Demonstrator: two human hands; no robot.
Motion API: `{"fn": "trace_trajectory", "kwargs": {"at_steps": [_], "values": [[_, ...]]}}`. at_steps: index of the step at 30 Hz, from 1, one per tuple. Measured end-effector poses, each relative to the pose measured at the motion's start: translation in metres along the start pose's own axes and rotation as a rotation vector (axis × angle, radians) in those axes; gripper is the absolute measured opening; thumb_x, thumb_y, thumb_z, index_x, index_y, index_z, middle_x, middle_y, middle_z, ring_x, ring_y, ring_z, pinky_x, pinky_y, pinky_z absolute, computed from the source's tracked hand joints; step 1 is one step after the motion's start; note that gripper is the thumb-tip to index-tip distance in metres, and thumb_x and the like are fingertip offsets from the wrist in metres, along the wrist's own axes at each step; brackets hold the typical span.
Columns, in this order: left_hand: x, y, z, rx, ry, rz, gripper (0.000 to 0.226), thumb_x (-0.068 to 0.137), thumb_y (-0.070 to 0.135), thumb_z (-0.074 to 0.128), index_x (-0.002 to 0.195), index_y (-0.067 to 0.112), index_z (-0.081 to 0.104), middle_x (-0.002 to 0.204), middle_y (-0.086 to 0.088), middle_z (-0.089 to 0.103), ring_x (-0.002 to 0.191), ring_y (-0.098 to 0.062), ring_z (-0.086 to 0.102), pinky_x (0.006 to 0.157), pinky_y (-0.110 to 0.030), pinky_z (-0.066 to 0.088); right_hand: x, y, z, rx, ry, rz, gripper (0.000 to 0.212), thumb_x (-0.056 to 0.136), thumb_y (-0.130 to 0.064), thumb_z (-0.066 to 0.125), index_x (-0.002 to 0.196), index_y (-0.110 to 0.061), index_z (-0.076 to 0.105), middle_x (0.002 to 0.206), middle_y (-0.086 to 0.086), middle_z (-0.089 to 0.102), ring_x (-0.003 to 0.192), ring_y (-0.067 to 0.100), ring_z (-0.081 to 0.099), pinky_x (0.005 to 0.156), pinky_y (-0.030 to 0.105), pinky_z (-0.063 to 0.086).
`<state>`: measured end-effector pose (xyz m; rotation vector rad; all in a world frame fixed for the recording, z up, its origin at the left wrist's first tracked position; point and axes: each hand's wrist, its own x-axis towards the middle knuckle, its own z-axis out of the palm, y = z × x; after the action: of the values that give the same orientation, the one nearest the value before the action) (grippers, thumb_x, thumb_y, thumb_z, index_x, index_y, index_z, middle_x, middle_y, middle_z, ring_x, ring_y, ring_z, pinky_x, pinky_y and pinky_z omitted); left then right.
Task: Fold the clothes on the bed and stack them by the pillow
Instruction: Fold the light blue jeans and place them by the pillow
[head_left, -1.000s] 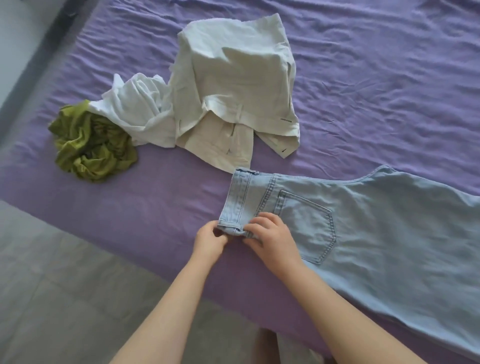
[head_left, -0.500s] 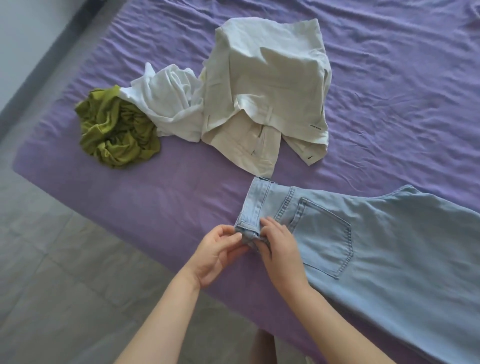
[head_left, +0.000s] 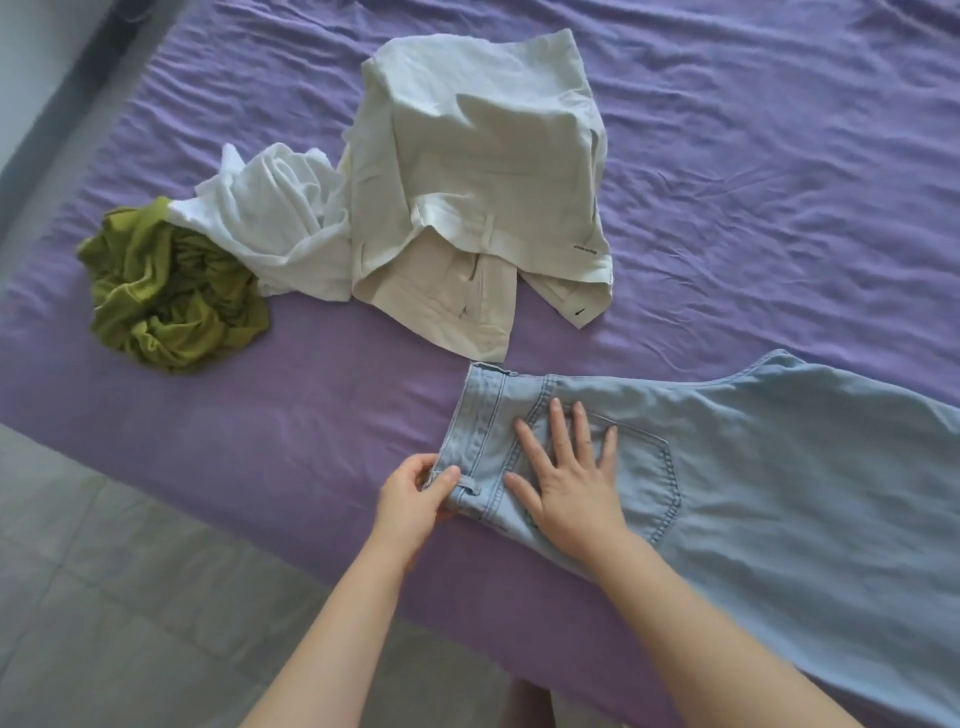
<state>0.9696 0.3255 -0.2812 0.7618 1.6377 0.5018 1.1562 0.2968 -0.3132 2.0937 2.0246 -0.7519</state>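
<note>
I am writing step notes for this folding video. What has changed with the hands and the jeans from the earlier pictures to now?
The right hand let go of the waistband corner, moved up onto the jeans and now presses flat by the back pocket, fingers spread. The left hand still pinches the waistband corner. The green garment, white garment and beige trousers lie as before.

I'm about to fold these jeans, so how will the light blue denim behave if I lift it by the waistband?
The jeans will probably drape and hang limp, since they lie flat following the bed. The long leg running off-frame suggests noticeable weight that will drag. The waistband pinched by the left hand looks thicker, with seams, so likely firmer; the right hand presses the fabric flat.
</note>
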Motion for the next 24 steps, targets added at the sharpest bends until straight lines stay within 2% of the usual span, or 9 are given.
{"fn": "trace_trajectory", "kwargs": {"at_steps": [3,6,8,11,14,17,20,22,24], "values": [[0.0,0.005,-0.003,0.101,0.007,0.024,0.009,0.083,0.012,0.069,0.091,0.011,0.066,0.089,-0.005,0.071,0.082,-0.018,0.064,0.073,-0.03,0.052,-0.014,0.011,-0.008,0.117,0.159,0.022,0.064,0.088,-0.068,0.012,0.146,-0.041,0.002,0.158,0.001,-0.005,0.142,0.022,-0.021,0.113,0.054,-0.012],[-0.009,0.025,-0.006,0.032,-0.087,0.043,0.018,0.066,0.015,0.076,0.077,0.01,0.063,0.073,0.001,0.067,0.071,-0.015,0.059,0.071,-0.032,0.048,-0.042,0.043,-0.013,0.213,0.358,0.21,0.063,0.091,-0.063,0.013,0.146,-0.032,0.019,0.157,0.005,0.008,0.144,0.027,-0.005,0.113,0.057,-0.002],[-0.016,0.042,-0.003,-0.079,-0.192,0.067,0.019,0.056,0.016,0.072,0.068,0.013,0.057,0.068,0.004,0.064,0.063,-0.011,0.057,0.059,-0.024,0.049,-0.061,0.069,-0.008,0.234,0.295,0.356,0.07,0.086,-0.069,0.002,0.145,-0.034,0.011,0.157,0.004,0.0,0.144,0.025,-0.012,0.113,0.057,-0.007],[-0.031,0.068,0.012,-0.156,-0.348,0.153,0.016,0.061,0.007,0.064,0.062,0.017,0.051,0.069,0.004,0.06,0.059,-0.009,0.056,0.05,-0.02,0.047,-0.075,0.093,0.004,0.151,0.027,0.415,0.074,0.076,-0.074,-0.014,0.141,-0.039,-0.015,0.153,0.003,-0.023,0.136,0.022,-0.035,0.111,0.055,-0.016],[-0.054,0.094,0.035,-0.14,-0.438,0.248,0.017,0.063,0.004,0.059,0.062,0.015,0.047,0.068,0.004,0.055,0.059,-0.009,0.052,0.051,-0.017,0.044,-0.077,0.102,0.0,0.24,-0.019,0.375,0.064,0.09,-0.065,0.01,0.142,-0.037,-0.016,0.155,0.0,-0.023,0.135,0.018,-0.037,0.11,0.051,-0.021],[-0.082,0.118,0.06,-0.076,-0.497,0.345,0.02,0.062,0.005,0.063,0.063,0.014,0.045,0.089,0.007,0.064,0.074,-0.01,0.06,0.057,-0.019,0.047,-0.089,0.109,-0.03,0.571,0.103,0.351,0.06,0.089,-0.06,0.02,0.144,-0.042,0.0,0.157,-0.011,-0.007,0.14,0.005,-0.022,0.116,0.044,-0.013],[-0.119,0.132,0.105,0.125,-0.529,0.437,0.018,0.059,0.023,0.071,0.064,0.021,0.054,0.122,0.017,0.062,0.099,-0.002,0.064,0.067,-0.015,0.049,-0.112,0.112,-0.085,1.035,0.303,0.257,0.052,0.09,-0.062,0.031,0.137,-0.053,0.01,0.154,-0.023,0.01,0.141,-0.005,0.001,0.119,0.032,0.009],[-0.146,0.127,0.149,0.255,-0.522,0.519,0.016,0.061,0.031,0.069,0.069,0.024,0.058,0.12,0.023,0.061,0.087,0.001,0.065,0.063,-0.012,0.045,-0.13,0.118,-0.119,1.315,0.385,0.182,0.057,0.087,-0.064,0.04,0.139,-0.053,0.02,0.148,-0.028,0.027,0.137,-0.007,0.023,0.111,0.02,0.027],[-0.169,0.115,0.195,0.296,-0.575,0.574,0.014,0.068,0.032,0.067,0.075,0.023,0.059,0.113,0.024,0.062,0.074,0.001,0.063,0.062,-0.012,0.044,-0.144,0.135,-0.138,1.429,0.423,0.199,0.067,0.084,-0.059,0.053,0.143,-0.042,0.027,0.141,-0.024,0.042,0.13,-0.005,0.039,0.103,0.017,0.036]]}}
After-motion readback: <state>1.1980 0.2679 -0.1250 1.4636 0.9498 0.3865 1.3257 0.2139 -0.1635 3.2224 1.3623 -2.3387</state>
